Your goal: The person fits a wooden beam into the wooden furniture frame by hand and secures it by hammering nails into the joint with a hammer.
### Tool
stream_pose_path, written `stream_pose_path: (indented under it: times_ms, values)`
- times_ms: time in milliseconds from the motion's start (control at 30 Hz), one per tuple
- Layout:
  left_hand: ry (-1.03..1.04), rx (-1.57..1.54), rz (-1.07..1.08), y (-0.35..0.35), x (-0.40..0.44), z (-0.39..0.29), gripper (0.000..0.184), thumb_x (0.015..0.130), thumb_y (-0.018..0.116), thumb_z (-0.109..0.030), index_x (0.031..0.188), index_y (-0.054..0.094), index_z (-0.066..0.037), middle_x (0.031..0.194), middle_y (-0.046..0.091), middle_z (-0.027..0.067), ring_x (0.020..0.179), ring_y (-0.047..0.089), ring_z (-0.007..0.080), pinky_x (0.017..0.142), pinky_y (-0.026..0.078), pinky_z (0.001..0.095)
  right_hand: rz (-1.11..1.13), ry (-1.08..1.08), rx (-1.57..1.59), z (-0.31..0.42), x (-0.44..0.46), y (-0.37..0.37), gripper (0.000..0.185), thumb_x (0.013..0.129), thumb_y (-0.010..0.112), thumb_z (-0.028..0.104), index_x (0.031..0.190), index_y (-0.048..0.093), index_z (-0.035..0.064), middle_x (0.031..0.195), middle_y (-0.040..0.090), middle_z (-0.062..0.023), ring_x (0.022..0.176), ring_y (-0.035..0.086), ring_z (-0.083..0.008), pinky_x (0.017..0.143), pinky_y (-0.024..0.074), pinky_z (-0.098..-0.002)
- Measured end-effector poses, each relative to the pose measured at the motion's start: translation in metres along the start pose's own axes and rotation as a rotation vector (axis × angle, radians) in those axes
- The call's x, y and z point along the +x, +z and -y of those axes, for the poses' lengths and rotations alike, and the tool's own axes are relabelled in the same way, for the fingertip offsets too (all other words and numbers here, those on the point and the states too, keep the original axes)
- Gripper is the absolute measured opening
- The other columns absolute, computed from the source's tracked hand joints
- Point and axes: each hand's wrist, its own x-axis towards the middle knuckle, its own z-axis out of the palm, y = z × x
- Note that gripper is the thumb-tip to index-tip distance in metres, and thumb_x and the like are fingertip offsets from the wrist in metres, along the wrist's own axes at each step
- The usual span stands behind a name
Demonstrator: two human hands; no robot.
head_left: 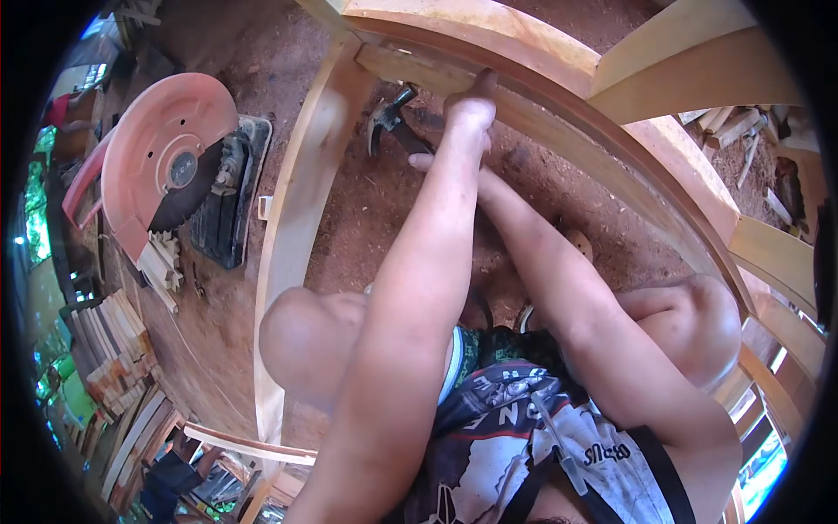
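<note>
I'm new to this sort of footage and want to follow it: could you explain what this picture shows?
There is no robot here. One camera, worn on a person's head, looks forward and down, so you see their own arms and knees; the rounded, dark-edged view is bent like a fisheye's.

The left hand is at a wooden rail; whether it pinches anything small is unclear. The right hand, mostly hidden behind the left forearm, appears to hold a hammer by its handle.

The person crouches within a wooden frame on reddish ground. Outside it, to the left, are a saw with a red guard and stacked wood strips.
</note>
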Motion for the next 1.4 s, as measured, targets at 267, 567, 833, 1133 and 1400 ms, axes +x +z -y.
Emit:
stream_pose_path:
  times_ms: [267, 567, 833, 1133, 1400]
  values:
    - [-0.114, 0.01, 0.237, -0.016, -0.024, -0.012, 0.039, 0.095, 0.063, -0.055, 0.117, 0.059, -0.022, 0.07, 0.038, -0.0051, 0.044, 0.025, 0.0037, 0.039, 0.019, 0.0201, -0.137, -0.081, 0.396, -0.015, 0.021, 0.026, 0.022, 0.088, 0.077, 0.024, 0.101, 0.068, 0.0084, 0.094, 0.063, -0.0025, 0.093, 0.059, -0.0188, 0.085, 0.0507, -0.0371]
    - [0.018, -0.22, 0.343, -0.024, -0.026, 0.004, 0.04, 0.089, 0.078, -0.042, 0.112, 0.056, -0.019, 0.079, 0.044, -0.0048, 0.049, 0.028, 0.0041, 0.041, 0.021, 0.0193, -0.292, 0.015, -0.248, -0.038, -0.009, 0.009, 0.048, 0.083, 0.07, 0.038, 0.12, 0.062, 0.0071, 0.117, 0.068, -0.0207, 0.112, 0.065, -0.0359, 0.093, 0.0521, -0.043]
    - [0.005, -0.307, 0.41, -0.024, -0.02, 0.006, 0.034, 0.088, 0.08, -0.035, 0.105, 0.055, -0.019, 0.079, 0.044, -0.005, 0.053, 0.031, 0.0052, 0.043, 0.023, 0.0185, -0.315, -0.099, -0.412, -0.036, 0.006, -0.003, 0.052, 0.083, 0.067, 0.041, 0.122, 0.06, 0.0091, 0.124, 0.067, -0.0192, 0.119, 0.062, -0.0369, 0.094, 0.0518, -0.0455]
    - [0.025, -0.356, 0.441, -0.03, -0.013, 0.011, 0.032, 0.09, 0.078, -0.026, 0.114, 0.057, -0.018, 0.084, 0.05, -0.0037, 0.053, 0.035, 0.005, 0.042, 0.026, 0.0208, -0.345, -0.216, -0.355, -0.016, -0.006, 0.004, 0.055, 0.079, 0.073, 0.042, 0.123, 0.06, 0.0123, 0.121, 0.068, -0.0161, 0.114, 0.065, -0.0343, 0.094, 0.0525, -0.0428]
    - [0.11, -0.351, 0.45, -0.029, -0.015, 0.013, 0.033, 0.089, 0.078, -0.03, 0.113, 0.058, -0.019, 0.084, 0.05, -0.0043, 0.053, 0.035, 0.0045, 0.043, 0.026, 0.0186, -0.344, -0.207, -0.136, -0.014, -0.009, 0.004, 0.055, 0.08, 0.077, 0.038, 0.124, 0.058, 0.0119, 0.119, 0.066, -0.0124, 0.113, 0.063, -0.0272, 0.093, 0.0512, -0.0399]
